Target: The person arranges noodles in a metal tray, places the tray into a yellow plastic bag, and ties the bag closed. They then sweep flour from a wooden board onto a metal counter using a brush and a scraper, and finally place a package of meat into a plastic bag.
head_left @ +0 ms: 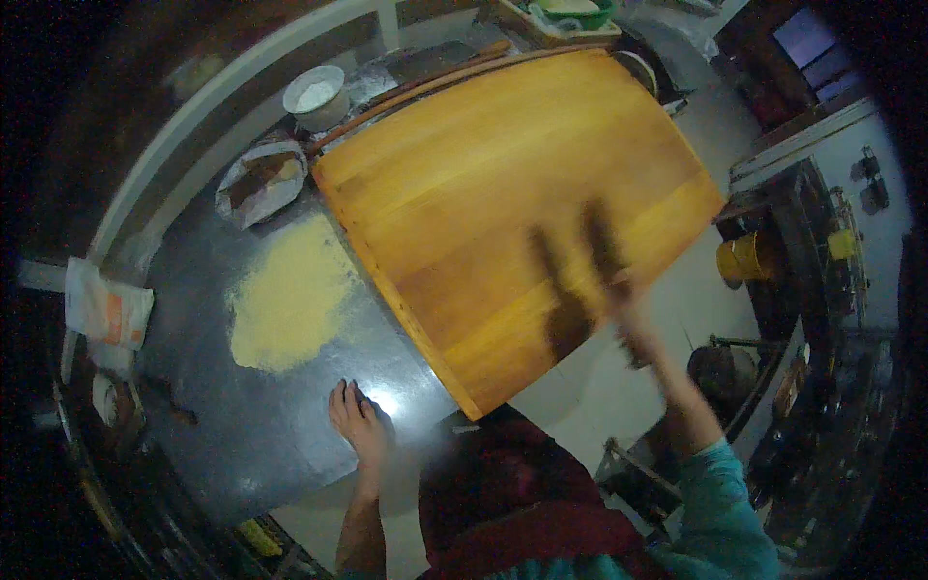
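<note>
A large wooden pastry board [522, 196] lies at an angle on the grey metal worktop [217, 435], reaching past its right side. My right hand [625, 301] is shut on a dark, elongated hand tool [600, 235] over the board's near right part. Motion blur hides the tool's exact kind, and its shadow falls on the wood. To the left, my left hand [355, 417] rests on the worktop with nothing in it, fingers slightly apart. Beyond that hand, a patch of pale yellow flour or meal [293, 297] is spread beside the board.
An open paper bag [261, 181] and a white tub of white powder [315, 94] stand beyond the yellow patch. Long wooden rods [406, 94] lie along the board's far edge. A printed bag [109, 308] sits far left, a yellow bucket [744, 259] at right.
</note>
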Action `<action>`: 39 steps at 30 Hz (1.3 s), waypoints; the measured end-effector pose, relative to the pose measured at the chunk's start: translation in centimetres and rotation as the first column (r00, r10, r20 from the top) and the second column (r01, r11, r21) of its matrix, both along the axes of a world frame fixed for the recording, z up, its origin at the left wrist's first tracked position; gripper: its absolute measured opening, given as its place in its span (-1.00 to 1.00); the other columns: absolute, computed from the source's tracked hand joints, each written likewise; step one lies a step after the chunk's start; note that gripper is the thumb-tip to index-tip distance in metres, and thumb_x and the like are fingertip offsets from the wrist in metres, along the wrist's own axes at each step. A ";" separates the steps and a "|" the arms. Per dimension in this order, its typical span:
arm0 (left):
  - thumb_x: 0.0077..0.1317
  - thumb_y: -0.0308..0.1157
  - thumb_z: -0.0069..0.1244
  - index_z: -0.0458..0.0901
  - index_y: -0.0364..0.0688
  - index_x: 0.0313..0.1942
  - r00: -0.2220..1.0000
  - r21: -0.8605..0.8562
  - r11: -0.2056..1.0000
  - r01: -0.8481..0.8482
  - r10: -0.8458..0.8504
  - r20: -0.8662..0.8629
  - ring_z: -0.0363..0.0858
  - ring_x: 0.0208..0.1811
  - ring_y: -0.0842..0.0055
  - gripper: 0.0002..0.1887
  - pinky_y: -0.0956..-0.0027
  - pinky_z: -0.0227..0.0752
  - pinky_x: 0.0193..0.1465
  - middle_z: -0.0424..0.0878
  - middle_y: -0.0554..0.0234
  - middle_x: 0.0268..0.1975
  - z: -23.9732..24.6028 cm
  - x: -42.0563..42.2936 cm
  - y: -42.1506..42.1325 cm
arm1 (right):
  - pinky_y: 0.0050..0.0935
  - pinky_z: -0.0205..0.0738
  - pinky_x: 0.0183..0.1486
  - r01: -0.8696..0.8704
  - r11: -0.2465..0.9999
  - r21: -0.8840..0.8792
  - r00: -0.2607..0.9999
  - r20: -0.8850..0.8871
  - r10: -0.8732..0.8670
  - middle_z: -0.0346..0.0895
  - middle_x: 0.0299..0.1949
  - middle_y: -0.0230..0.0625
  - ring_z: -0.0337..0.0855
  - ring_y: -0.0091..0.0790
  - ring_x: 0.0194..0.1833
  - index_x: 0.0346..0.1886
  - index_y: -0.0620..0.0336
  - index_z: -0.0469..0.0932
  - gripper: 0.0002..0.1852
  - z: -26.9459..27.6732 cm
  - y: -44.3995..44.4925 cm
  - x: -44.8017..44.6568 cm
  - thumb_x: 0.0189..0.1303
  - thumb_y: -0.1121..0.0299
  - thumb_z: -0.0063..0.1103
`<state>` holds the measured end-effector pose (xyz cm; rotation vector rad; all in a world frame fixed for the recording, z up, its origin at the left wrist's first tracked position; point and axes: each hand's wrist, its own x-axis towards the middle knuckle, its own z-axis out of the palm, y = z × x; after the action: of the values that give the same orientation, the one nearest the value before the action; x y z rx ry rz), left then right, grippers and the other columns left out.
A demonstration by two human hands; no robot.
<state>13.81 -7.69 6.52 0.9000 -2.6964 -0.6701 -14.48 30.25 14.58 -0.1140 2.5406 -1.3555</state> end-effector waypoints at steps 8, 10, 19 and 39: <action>0.22 -0.45 -0.16 0.47 -0.19 0.10 0.998 -0.203 0.979 0.032 -0.021 0.053 0.14 0.36 0.04 -0.60 -0.08 -0.07 0.36 0.39 0.11 0.24 -1.6 -0.7 0.3 | -0.07 0.48 -0.15 -0.453 0.794 0.406 0.855 0.451 0.257 0.51 -0.11 0.05 0.55 0.06 -0.18 0.03 0.29 0.46 -0.59 -3.3 -3.6 11.9 0.07 0.41 0.15; 0.24 -0.45 -0.15 0.48 -0.16 0.08 0.998 -0.240 0.970 0.023 -0.010 0.058 0.18 0.34 0.04 -0.62 -0.07 0.00 0.33 0.41 0.15 0.23 -1.6 -0.8 0.2 | -0.06 0.48 -0.09 -0.547 0.836 0.042 0.830 0.150 0.537 0.52 -0.13 0.16 0.56 0.15 -0.13 0.07 0.35 0.40 -0.49 -5.7 -13.8 18.8 -0.03 0.43 0.17; 0.21 -0.45 -0.14 0.41 -0.19 0.14 0.979 -0.003 0.997 0.071 -0.069 0.191 0.10 0.35 -0.04 -0.56 -0.10 -0.09 0.35 0.34 0.07 0.23 -2.0 -0.9 -1.3 | -0.30 0.58 -0.27 0.425 0.886 -0.185 0.766 0.596 -0.243 0.60 -0.22 -0.17 0.62 -0.32 -0.31 0.02 0.27 0.52 -0.59 -1.7 -3.5 0.5 0.37 0.12 -0.07; 0.23 -0.35 -0.03 0.45 -0.16 0.07 0.979 -0.108 0.978 0.178 -0.164 0.123 0.05 0.38 0.05 -0.63 -0.11 -0.18 0.40 0.28 0.11 0.27 2.0 -25.4 4.0 | -0.38 0.45 -0.48 0.580 0.812 0.067 0.762 0.307 -0.570 0.50 -0.43 -0.37 0.51 -0.34 -0.49 -0.22 0.15 0.49 -0.77 -1.8 17.5 -23.1 0.32 0.19 -0.02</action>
<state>-11.62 -3.72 8.57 0.7023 -2.9050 -0.4978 -37.54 47.78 12.78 0.8868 2.3553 -1.4572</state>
